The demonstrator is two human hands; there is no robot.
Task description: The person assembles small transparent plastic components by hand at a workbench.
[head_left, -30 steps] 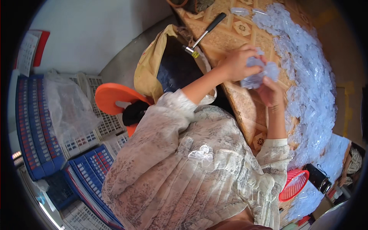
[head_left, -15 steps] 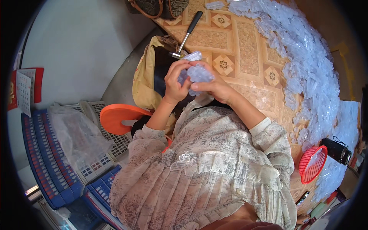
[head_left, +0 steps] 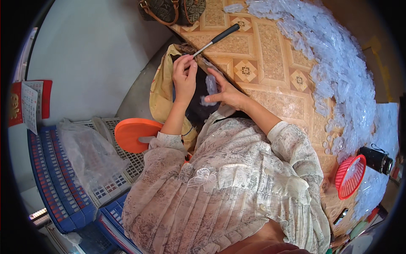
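Observation:
My left hand [head_left: 184, 80] is closed, its fingertips at the head end of a hammer [head_left: 225, 33], whose head they hide. The hammer's black handle lies over the table edge. To the right, my right hand [head_left: 230, 94] is open, thumb and fingers apart. Next to its fingers, clear plastic pieces [head_left: 211, 84] hang blurred above the dark mouth of a yellowish sack [head_left: 160, 91].
A patterned table [head_left: 270, 55] bears a long heap of clear plastic pieces [head_left: 342, 72], a red basket [head_left: 350, 177] and a black cylindrical device [head_left: 375, 160]. A patterned handbag [head_left: 158, 12] sits at the far corner. Left are an orange stool [head_left: 132, 131] and blue crates [head_left: 63, 178].
My hands have parted, and the cluster of plastic pieces they held has come loose over the sack. My left hand has moved to the hammer, whose handle has swung right.

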